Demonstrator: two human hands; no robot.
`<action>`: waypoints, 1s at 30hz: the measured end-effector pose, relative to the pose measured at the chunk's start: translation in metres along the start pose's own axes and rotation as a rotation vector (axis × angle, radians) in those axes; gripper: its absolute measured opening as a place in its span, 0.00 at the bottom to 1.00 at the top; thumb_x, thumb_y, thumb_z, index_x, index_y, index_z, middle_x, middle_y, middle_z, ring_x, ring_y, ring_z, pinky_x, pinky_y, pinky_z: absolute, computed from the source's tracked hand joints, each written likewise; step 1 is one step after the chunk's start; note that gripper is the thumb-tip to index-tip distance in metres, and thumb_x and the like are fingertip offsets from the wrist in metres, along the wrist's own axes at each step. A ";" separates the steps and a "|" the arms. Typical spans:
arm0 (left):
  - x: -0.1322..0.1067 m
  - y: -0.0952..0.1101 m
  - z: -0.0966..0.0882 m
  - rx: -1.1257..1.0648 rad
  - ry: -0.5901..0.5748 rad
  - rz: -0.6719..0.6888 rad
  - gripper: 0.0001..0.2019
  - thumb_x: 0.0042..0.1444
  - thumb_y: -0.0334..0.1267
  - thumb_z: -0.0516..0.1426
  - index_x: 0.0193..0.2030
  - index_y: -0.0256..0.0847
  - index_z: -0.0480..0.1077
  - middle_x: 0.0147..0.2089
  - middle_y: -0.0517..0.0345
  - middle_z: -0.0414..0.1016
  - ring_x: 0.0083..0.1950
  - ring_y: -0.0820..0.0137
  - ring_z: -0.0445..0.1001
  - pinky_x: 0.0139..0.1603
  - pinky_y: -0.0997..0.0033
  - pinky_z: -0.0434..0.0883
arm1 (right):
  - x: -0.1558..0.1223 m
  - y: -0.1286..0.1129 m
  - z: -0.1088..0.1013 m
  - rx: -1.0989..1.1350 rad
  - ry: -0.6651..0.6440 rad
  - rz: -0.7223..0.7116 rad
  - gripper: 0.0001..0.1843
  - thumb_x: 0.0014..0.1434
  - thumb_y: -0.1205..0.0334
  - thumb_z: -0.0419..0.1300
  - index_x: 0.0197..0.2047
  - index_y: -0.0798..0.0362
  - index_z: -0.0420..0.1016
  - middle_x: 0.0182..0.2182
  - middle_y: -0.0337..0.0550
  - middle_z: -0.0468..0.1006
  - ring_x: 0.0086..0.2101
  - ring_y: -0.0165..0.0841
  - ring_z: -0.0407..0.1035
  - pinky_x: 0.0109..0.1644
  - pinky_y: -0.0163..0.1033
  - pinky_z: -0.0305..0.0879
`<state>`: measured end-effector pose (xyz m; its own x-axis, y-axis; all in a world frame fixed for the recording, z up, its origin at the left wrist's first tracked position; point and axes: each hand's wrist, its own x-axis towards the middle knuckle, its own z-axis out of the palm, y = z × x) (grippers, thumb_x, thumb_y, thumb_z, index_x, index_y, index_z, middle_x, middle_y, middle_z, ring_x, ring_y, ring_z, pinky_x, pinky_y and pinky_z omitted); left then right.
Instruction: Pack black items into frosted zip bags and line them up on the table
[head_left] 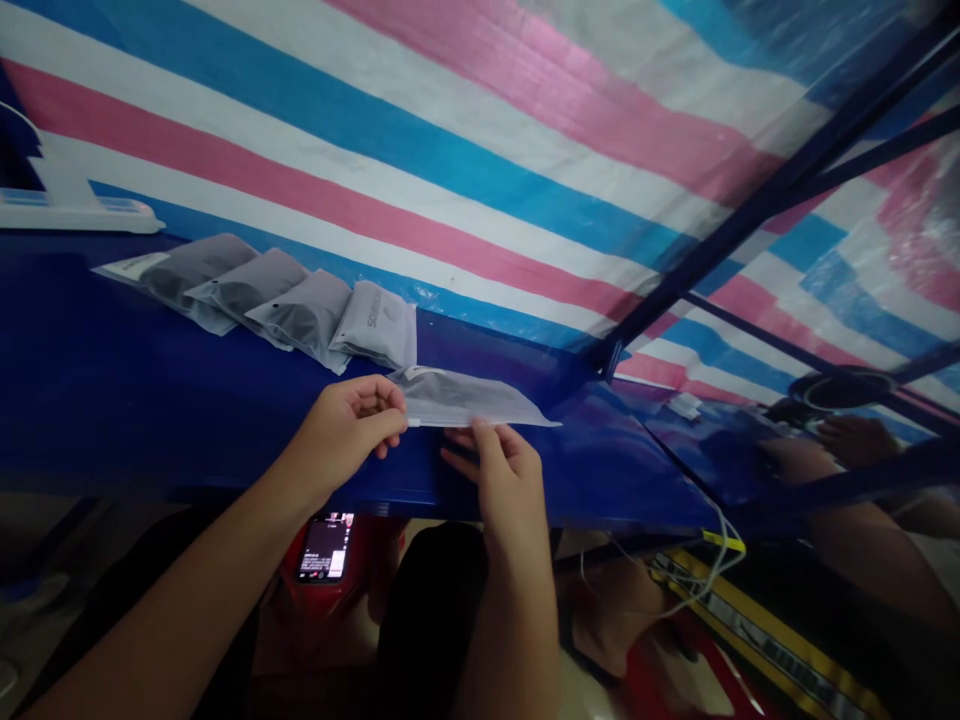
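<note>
A frosted zip bag (480, 398) with something grey inside lies between my hands above the blue table. My left hand (360, 420) is closed at the left end of its zip edge, where a small white slider shows. The fingers of my right hand (502, 460) pinch the same edge near its middle. Just beyond, a filled frosted bag (379, 325) with dark printing lies flat. Several more filled frosted bags overlap in a row to its left, among them a grey one (304, 315).
A blue table (97, 400) runs along a striped plastic sheet (420, 140). A white power strip (82, 213) is at the far left. Below the table edge a lit phone (325, 548) rests on something red. At right are a blue metal frame (697, 250), white cables (712, 570) and another person's arm (847, 520).
</note>
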<state>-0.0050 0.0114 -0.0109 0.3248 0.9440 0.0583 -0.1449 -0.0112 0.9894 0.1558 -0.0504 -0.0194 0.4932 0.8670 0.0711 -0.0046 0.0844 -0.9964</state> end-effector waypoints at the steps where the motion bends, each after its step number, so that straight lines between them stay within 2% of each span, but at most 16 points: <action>1: 0.000 0.001 0.001 0.006 0.001 0.003 0.03 0.46 0.31 0.59 0.30 0.39 0.70 0.22 0.64 0.71 0.23 0.76 0.67 0.24 0.78 0.63 | -0.005 -0.006 -0.003 -0.127 -0.056 0.019 0.19 0.61 0.47 0.61 0.35 0.57 0.78 0.29 0.43 0.76 0.31 0.33 0.72 0.31 0.35 0.72; 3: 0.000 0.001 0.001 0.016 -0.005 0.011 0.03 0.46 0.32 0.59 0.29 0.39 0.69 0.22 0.64 0.71 0.22 0.76 0.67 0.24 0.77 0.63 | -0.018 -0.018 -0.005 -0.389 -0.129 -0.032 0.19 0.63 0.48 0.59 0.32 0.56 0.78 0.22 0.40 0.73 0.24 0.30 0.68 0.25 0.32 0.64; 5: 0.000 0.001 0.002 0.013 -0.022 0.012 0.03 0.47 0.32 0.60 0.30 0.39 0.69 0.22 0.64 0.71 0.22 0.76 0.67 0.25 0.77 0.64 | -0.030 -0.027 -0.003 -0.530 -0.147 -0.188 0.15 0.64 0.52 0.59 0.33 0.54 0.77 0.24 0.39 0.75 0.24 0.28 0.67 0.28 0.33 0.64; 7: 0.000 0.001 0.001 0.000 -0.052 0.011 0.03 0.47 0.32 0.60 0.31 0.39 0.70 0.22 0.64 0.71 0.23 0.76 0.67 0.25 0.77 0.64 | -0.038 -0.031 0.003 -0.581 -0.159 -0.346 0.09 0.64 0.58 0.59 0.43 0.50 0.78 0.33 0.39 0.80 0.30 0.30 0.72 0.35 0.34 0.67; 10: 0.000 -0.001 0.000 -0.037 -0.094 0.004 0.03 0.49 0.33 0.60 0.32 0.39 0.70 0.23 0.65 0.70 0.24 0.76 0.68 0.27 0.77 0.64 | -0.038 -0.028 0.012 -0.618 -0.228 -0.467 0.18 0.64 0.66 0.57 0.56 0.44 0.76 0.41 0.39 0.82 0.38 0.32 0.76 0.42 0.36 0.69; 14: 0.000 -0.004 -0.003 -0.087 -0.096 -0.001 0.02 0.50 0.32 0.59 0.32 0.39 0.70 0.23 0.65 0.68 0.25 0.77 0.66 0.26 0.77 0.63 | -0.032 -0.018 0.021 -0.577 -0.215 -0.562 0.17 0.65 0.67 0.56 0.53 0.45 0.79 0.42 0.39 0.83 0.40 0.31 0.77 0.45 0.35 0.70; 19: 0.001 -0.006 -0.003 -0.120 -0.082 0.008 0.01 0.50 0.32 0.57 0.31 0.39 0.69 0.21 0.65 0.64 0.23 0.77 0.62 0.25 0.77 0.60 | -0.030 -0.010 0.030 -0.570 -0.136 -0.616 0.15 0.65 0.66 0.55 0.50 0.47 0.81 0.40 0.40 0.84 0.37 0.32 0.78 0.43 0.35 0.72; 24: 0.000 -0.004 -0.004 -0.159 -0.068 -0.021 0.01 0.49 0.32 0.58 0.30 0.40 0.68 0.22 0.65 0.63 0.23 0.77 0.61 0.24 0.77 0.59 | -0.029 -0.001 0.039 -0.590 0.030 -0.638 0.12 0.61 0.64 0.59 0.45 0.48 0.82 0.32 0.39 0.83 0.30 0.33 0.77 0.37 0.36 0.71; 30: -0.001 -0.002 -0.004 -0.142 -0.091 -0.038 0.01 0.49 0.31 0.56 0.30 0.40 0.68 0.22 0.65 0.63 0.23 0.78 0.61 0.24 0.78 0.59 | -0.031 0.001 0.045 -0.563 0.038 -0.593 0.11 0.58 0.64 0.61 0.42 0.47 0.81 0.31 0.36 0.83 0.28 0.32 0.77 0.36 0.35 0.72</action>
<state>-0.0089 0.0122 -0.0132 0.4146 0.9092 0.0397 -0.2598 0.0764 0.9626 0.1019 -0.0550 -0.0208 0.3059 0.7375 0.6021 0.6991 0.2553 -0.6679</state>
